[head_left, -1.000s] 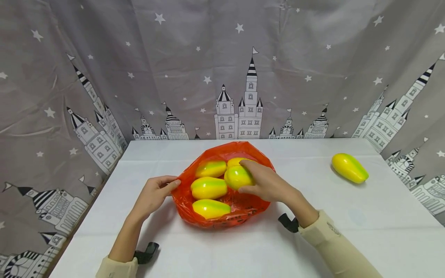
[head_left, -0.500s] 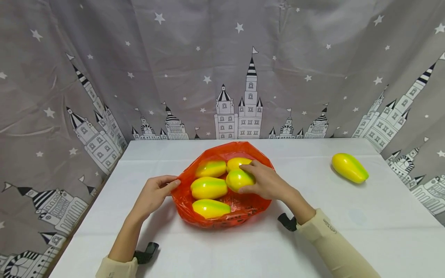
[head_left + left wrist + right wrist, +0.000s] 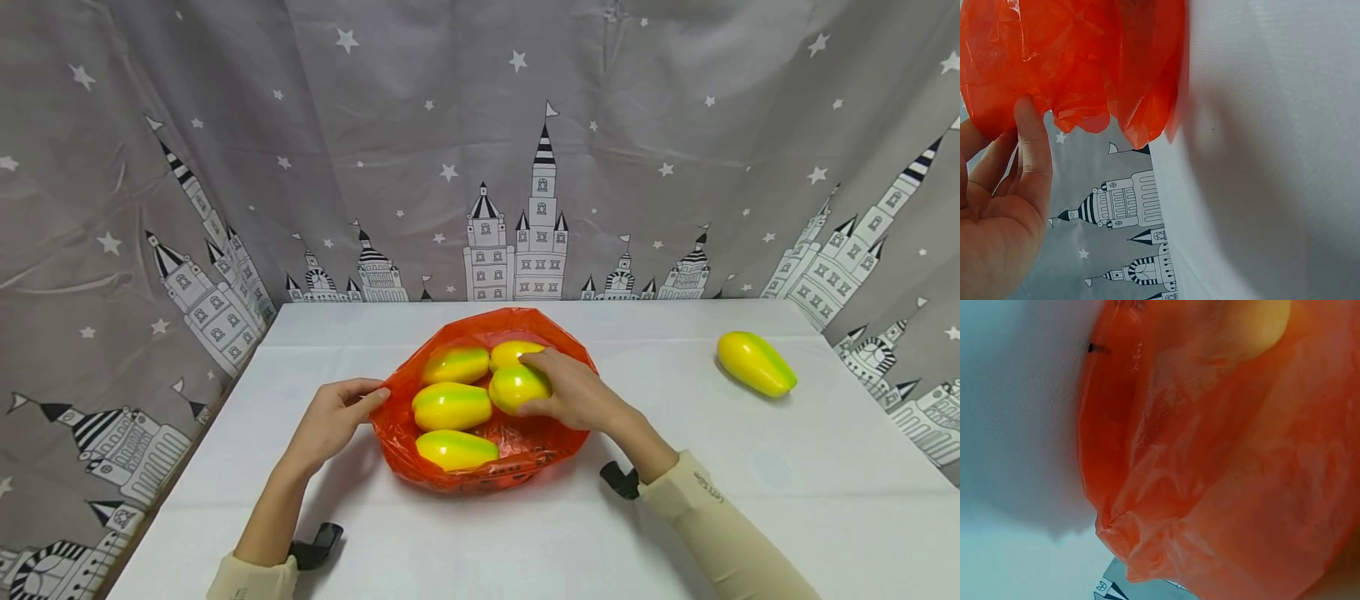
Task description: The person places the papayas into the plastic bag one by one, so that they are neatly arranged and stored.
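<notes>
A red plastic bag (image 3: 517, 467) lies wide open at the middle of the table, with several yellow-green papayas (image 3: 450, 407) inside. My left hand (image 3: 330, 421) pinches the bag's left rim between thumb and fingers; the left wrist view shows the thumb (image 3: 1034, 147) against the red film (image 3: 1072, 56). Reaching in over the right side, my right hand (image 3: 573, 392) grips one papaya (image 3: 517, 389) at its right end. Another papaya (image 3: 513, 354) lies just behind that one, partly covered by my fingers. In the right wrist view, the bag (image 3: 1210, 487) fills most of the picture and hides the hand's grip.
One more papaya (image 3: 756, 363) lies on the white tablecloth (image 3: 825, 467) at the back right. A grey curtain (image 3: 360, 133) printed with castles and stars hangs behind and beside the table. Black wrist mounts (image 3: 318, 546) stick out from both forearms.
My right hand has lowered the papaya slightly and moved it a little to the right, showing more of the papaya behind. My left hand stays at the bag's rim.
</notes>
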Available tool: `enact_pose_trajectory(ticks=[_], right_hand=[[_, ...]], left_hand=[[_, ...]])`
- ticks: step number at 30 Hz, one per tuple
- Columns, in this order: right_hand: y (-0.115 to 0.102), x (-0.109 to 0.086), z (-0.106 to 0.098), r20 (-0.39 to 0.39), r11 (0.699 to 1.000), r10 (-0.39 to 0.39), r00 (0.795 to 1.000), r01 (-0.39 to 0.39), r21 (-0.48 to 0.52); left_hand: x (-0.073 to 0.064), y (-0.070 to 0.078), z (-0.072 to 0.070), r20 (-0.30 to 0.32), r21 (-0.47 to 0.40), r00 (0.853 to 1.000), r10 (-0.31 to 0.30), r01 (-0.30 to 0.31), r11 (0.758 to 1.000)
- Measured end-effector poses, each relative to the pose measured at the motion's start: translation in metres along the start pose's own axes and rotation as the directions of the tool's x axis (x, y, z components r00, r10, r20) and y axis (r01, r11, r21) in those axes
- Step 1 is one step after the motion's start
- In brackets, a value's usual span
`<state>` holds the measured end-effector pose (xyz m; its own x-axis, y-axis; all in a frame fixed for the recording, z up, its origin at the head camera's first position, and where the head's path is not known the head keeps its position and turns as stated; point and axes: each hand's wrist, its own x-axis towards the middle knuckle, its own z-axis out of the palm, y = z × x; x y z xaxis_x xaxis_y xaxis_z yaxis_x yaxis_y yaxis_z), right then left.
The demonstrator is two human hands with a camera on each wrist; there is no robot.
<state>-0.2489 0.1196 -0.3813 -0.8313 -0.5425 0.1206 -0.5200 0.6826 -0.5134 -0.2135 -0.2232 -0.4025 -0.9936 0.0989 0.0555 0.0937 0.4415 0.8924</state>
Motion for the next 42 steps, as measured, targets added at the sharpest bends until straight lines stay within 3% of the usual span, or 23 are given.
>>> enact_pose_trajectory(ticks=[25,42], right_hand=[[0.007,0.006,0.011,0.027,0.997,0.075,0.997,-0.074,-0.03],[0.012,0.005,0.018,0.008,0.997,0.073,0.997,-0.073,-0.027]], left_hand=[[0.0,-0.003,0.001,-0.008,0.03,1.0,-0.008,0.008,1.0],[-0.002,0.003,0.001,0.001,0.013,1.0,-0.003,0.003,1.0]])
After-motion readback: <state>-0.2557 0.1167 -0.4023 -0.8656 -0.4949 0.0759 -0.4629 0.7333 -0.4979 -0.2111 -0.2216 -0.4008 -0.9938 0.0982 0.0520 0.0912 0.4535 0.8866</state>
